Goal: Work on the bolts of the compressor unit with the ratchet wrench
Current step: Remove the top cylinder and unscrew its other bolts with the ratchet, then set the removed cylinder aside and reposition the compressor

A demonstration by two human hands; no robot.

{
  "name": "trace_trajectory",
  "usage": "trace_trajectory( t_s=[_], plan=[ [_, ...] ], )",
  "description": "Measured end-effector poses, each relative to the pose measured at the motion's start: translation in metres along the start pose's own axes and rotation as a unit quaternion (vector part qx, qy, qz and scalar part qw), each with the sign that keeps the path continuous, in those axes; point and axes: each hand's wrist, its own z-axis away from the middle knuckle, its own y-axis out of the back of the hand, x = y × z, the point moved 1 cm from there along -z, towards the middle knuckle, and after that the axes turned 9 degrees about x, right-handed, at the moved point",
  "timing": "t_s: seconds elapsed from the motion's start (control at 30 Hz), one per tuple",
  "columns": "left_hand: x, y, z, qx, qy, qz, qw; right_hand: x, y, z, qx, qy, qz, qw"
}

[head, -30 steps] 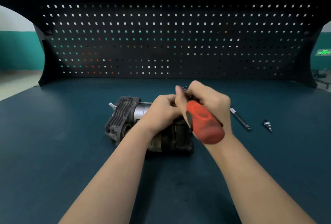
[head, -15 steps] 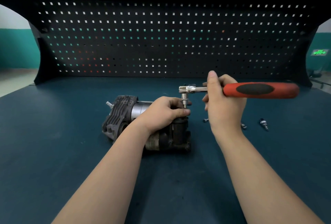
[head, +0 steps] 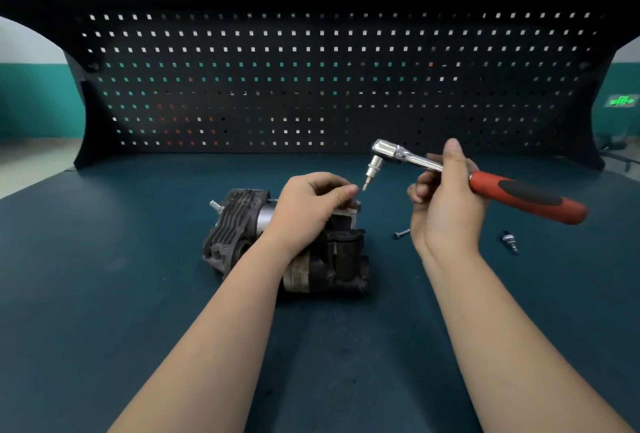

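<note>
The dark compressor unit [head: 341, 256] lies on its side mid-bench, finned end to the left. My left hand [head: 308, 204] sits over its top with fingers curled; thumb and forefinger pinch something small there, apparently a bolt, mostly hidden by the fingers. My right hand [head: 446, 200] grips the ratchet wrench [head: 526, 197] by its chrome shank, just ahead of the red-and-black handle. The wrench is in the air to the right of the unit. Its head points left and its bit hangs down, the tip just beside my left fingertips and clear of the unit.
A loose bolt [head: 401, 233] lies on the dark green bench top [head: 104, 294] just right of the unit, partly behind my right hand. A small socket bit [head: 509, 241] lies further right. A black pegboard [head: 311, 86] closes off the back.
The wrench has lifted off the compressor's top and swung up to the right, handle now sloping down. My left hand has risen slightly, fingers pinched.
</note>
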Motion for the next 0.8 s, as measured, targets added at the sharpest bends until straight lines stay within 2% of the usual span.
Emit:
trace_trajectory(
  t_s=[0.1,0.2,0.3,0.4,0.47,0.6,0.8],
  plan=[
    [0.020,0.007,-0.003,0.062,-0.031,0.003,0.998,-0.010,0.004,-0.014,0.047,-0.060,-0.096,0.992],
    [0.045,-0.022,-0.006,0.018,-0.014,0.006,1.000,-0.027,0.022,-0.044,0.104,-0.056,-0.141,0.983],
    [0.048,-0.087,-0.013,-0.051,0.062,-0.027,0.996,-0.037,0.051,-0.071,0.159,0.000,-0.072,0.985],
    [0.026,-0.151,-0.022,-0.060,0.123,-0.197,0.971,-0.037,0.072,-0.088,0.196,0.026,-0.012,0.980],
    [0.008,-0.177,-0.027,-0.048,0.151,-0.284,0.946,-0.034,0.081,-0.097,0.204,0.011,-0.016,0.979],
    [-0.009,-0.199,-0.042,-0.041,0.172,-0.338,0.924,-0.023,0.091,-0.109,0.194,-0.044,-0.039,0.979],
    [-0.024,-0.206,-0.051,-0.066,0.154,-0.404,0.899,-0.006,0.085,-0.116,0.181,-0.067,-0.025,0.981]
  ],
)
